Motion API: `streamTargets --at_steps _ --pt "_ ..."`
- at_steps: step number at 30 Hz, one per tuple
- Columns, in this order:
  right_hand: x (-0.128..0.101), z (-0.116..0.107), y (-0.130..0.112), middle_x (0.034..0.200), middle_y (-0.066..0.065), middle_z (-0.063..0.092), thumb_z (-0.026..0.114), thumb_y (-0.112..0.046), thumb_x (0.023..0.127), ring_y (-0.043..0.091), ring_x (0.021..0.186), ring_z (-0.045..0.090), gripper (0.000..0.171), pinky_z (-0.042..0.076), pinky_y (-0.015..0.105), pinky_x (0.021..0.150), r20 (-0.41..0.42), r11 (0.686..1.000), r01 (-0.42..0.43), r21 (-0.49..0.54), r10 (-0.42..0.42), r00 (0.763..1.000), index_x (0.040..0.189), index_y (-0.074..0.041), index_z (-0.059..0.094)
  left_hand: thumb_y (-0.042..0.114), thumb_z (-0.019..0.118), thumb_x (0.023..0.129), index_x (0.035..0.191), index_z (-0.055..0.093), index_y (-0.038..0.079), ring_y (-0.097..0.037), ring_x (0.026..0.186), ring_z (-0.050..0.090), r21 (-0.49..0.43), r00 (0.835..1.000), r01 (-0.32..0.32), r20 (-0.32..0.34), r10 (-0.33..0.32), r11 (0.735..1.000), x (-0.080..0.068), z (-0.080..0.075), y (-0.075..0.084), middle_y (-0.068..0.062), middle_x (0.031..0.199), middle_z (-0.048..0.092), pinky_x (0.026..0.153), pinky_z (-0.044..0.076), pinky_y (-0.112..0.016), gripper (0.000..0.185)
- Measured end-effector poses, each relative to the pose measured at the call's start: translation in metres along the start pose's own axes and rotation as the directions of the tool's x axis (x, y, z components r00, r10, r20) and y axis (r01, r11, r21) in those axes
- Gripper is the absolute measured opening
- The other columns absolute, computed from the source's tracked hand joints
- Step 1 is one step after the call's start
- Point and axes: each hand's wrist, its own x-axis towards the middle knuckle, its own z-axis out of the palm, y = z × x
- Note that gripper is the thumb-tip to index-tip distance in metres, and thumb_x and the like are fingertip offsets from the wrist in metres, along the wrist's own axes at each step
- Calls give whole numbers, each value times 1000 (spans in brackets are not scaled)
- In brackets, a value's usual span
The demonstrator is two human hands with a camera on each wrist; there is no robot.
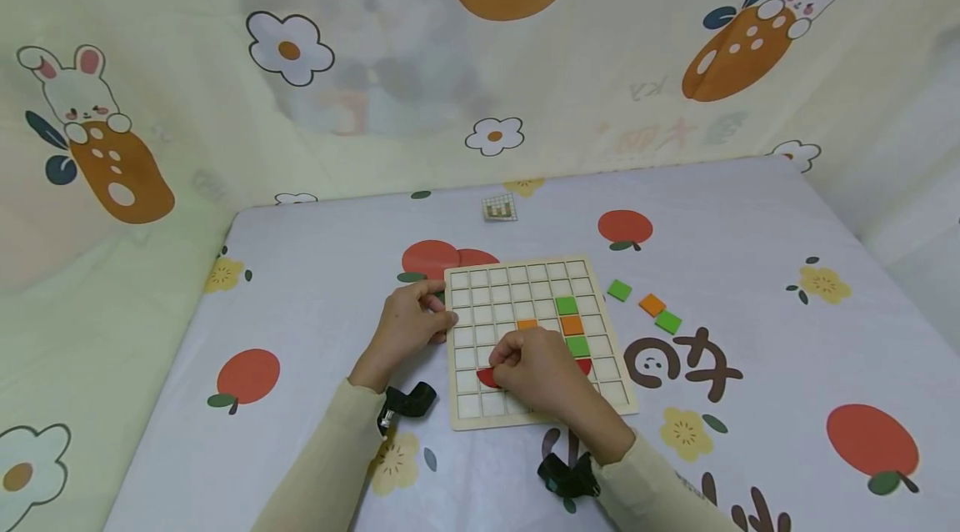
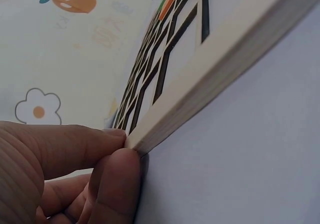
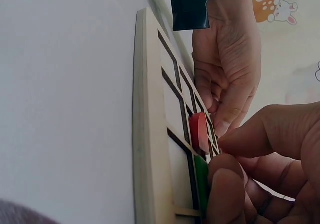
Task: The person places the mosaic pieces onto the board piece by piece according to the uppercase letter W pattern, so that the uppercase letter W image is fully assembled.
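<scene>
A square wooden grid board lies on the table. My left hand pinches its left edge between thumb and fingers, as the left wrist view shows close up. Over the lower middle of the board is my right hand, its fingers curled and thumb and fingertips close together. Just by those fingertips sits a red half-round piece, with a green piece below it against the fingers. I cannot tell whether the right fingers hold a piece. A column of green and orange squares fills cells at right.
Right of the board lie loose green and orange squares, one more green square touching the orange. A small grid-patterned card lies behind the board. A printed cloth covers the table; a patterned curtain hangs behind.
</scene>
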Motion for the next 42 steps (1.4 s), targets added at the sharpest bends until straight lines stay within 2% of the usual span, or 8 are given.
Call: streamTargets --at_steps 5,8,21,27,31,34,39,42 --pt "0 1 1 61 -4 56 74 -10 77 12 57 51 7 41 24 49 60 1000 8 -15 -7 998 77 -17 72 5 75 82 133 56 2 -16 58 64 5 1000 5 -6 -5 1000 0 1 -1 -8 85 63 55 57 -27 54" --pt "0 1 1 59 -3 54 77 -12 77 11 54 49 7 37 23 47 81 999 27 -41 -24 996 76 -17 71 5 75 82 133 56 2 -16 58 64 1 1000 6 -6 -6 1000 0 1 0 -8 85 63 55 57 -28 54" --pt "-2 -4 0 57 -3 53 75 -13 77 11 52 48 9 39 25 47 47 994 12 -110 -7 999 74 -19 68 5 75 82 134 56 3 -16 60 64 -13 1000 10 4 -10 1000 3 2 4 -9 87 62 56 58 -29 55" --pt "-8 -12 1 74 -3 56 79 -20 76 12 69 50 12 43 28 60 -15 984 5 -177 -8 1000 86 -17 73 5 75 83 133 56 3 -16 59 64 0 1000 11 -2 -11 1000 2 2 4 -9 87 61 56 57 -28 54" --pt "-13 -28 10 87 -3 61 80 -25 76 14 75 52 23 45 29 63 -90 980 -33 -195 16 996 98 -17 76 5 75 82 134 56 3 -16 57 64 15 1000 2 -5 -2 1000 2 1 4 -9 86 62 55 57 -28 55" --pt "-12 -48 24 92 2 64 78 -22 79 17 75 53 27 46 28 59 -150 983 -56 -173 30 988 104 -13 75 5 75 82 133 56 3 -16 57 63 14 1000 5 -6 -5 1000 1 1 3 -9 86 61 54 56 -28 55" --pt "-3 -86 52 98 10 63 71 -22 86 24 79 59 30 49 29 56 -243 981 -95 -167 53 969 112 -6 71 5 75 82 133 56 3 -16 57 63 17 1000 13 -10 -13 1000 0 1 3 -9 86 61 54 56 -28 55" --pt "6 -104 68 99 14 63 68 -22 88 26 83 60 32 47 30 59 -275 974 -118 -193 62 960 114 -3 69 5 75 82 133 57 3 -16 58 63 18 1000 12 -13 -11 1000 -1 2 3 -9 86 61 54 56 -28 54"
